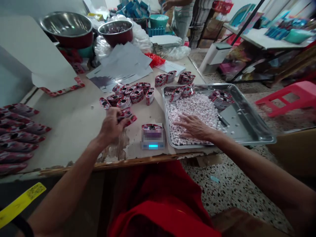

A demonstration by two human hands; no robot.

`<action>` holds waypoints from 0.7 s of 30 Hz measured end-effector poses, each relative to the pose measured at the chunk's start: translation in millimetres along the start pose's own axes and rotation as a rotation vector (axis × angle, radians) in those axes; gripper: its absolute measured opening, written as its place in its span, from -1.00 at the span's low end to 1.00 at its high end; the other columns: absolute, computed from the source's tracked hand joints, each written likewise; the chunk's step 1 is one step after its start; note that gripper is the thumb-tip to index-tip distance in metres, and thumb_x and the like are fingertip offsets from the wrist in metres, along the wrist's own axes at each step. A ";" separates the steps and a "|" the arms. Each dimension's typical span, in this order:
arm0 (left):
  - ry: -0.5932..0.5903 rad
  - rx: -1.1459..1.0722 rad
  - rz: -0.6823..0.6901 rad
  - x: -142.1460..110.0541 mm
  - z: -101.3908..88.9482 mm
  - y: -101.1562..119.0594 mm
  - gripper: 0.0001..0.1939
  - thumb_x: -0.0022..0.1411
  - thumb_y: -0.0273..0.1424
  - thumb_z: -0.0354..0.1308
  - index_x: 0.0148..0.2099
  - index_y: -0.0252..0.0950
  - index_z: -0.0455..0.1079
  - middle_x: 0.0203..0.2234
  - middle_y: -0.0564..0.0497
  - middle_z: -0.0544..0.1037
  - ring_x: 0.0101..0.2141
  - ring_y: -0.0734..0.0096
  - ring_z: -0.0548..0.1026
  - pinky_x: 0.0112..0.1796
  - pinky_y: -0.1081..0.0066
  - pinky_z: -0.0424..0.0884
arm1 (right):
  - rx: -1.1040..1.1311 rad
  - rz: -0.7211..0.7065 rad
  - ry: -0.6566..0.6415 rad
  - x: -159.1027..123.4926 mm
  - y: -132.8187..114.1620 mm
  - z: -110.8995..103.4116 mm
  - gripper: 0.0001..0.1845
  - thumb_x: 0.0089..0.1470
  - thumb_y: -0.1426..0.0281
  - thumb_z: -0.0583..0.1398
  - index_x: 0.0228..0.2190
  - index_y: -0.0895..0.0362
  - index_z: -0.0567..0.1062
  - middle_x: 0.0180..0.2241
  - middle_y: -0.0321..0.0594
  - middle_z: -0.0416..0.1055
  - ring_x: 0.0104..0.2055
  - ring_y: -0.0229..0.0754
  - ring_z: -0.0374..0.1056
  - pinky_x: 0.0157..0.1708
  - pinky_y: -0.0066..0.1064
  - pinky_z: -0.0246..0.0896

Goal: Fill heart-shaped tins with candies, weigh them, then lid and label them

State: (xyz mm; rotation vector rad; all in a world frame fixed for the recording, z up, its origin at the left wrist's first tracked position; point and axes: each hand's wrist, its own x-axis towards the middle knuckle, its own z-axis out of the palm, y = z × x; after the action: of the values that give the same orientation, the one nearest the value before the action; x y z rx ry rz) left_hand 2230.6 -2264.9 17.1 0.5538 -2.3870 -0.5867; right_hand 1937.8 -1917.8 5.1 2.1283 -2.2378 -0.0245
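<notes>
My left hand is closed round a small red-and-purple printed packet, held just above the table left of a small digital scale. Another such packet stands on the scale, and the scale's display glows blue. With fingers spread, my right hand lies on a heap of small whitish-pink pellets in a metal tray. Several packets stand upright behind my left hand, their tops showing dark openings. More packets stand in the tray, and a dark tool lies partly in the pellets.
Flat packets are stacked at the table's left edge. Metal bowls, grey sheets and plastic bags lie at the back. To the right are a red stool and another table. A person stands behind.
</notes>
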 end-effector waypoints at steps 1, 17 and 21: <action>-0.008 0.009 0.062 11.1 18.0 9.4 -0.68 0.24 -0.34 0.39 -0.10 -0.19 0.30 -0.16 -0.04 0.49 -0.16 0.22 0.47 -0.11 0.25 0.43 | -0.025 0.002 0.000 3.5 0.0 -1.4 -0.44 0.33 0.01 0.25 0.24 -0.02 0.47 0.30 0.07 0.35 0.27 0.24 0.27 0.19 0.01 0.23; 0.062 -0.032 0.150 4.6 -2.2 42.2 -0.65 0.29 -0.20 0.41 0.04 -0.18 0.47 -0.02 -0.08 0.61 0.04 0.12 0.55 0.13 0.14 0.47 | 1.190 0.795 0.286 -18.8 20.4 -28.9 -0.66 -0.05 0.14 0.43 -0.28 0.05 0.55 -0.51 -0.36 0.35 -0.53 -0.27 0.14 -0.51 -0.39 0.03; -0.037 -0.267 0.131 -12.4 10.0 61.0 -0.16 0.02 -0.12 0.61 0.27 -0.22 0.39 0.17 -0.16 0.57 0.11 0.11 0.55 0.12 0.16 0.50 | 0.894 0.616 0.230 -12.0 11.6 -38.9 -0.70 -0.04 0.14 0.46 -0.28 0.02 0.65 -0.28 -0.17 0.59 -0.21 -0.03 0.47 -0.19 -0.20 0.38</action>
State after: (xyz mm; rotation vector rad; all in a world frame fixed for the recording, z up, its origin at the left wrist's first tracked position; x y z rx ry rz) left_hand 2218.4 -2206.1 36.4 0.2699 -2.3078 -0.8454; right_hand 1928.7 -1904.2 44.1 1.3839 -2.9303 1.3749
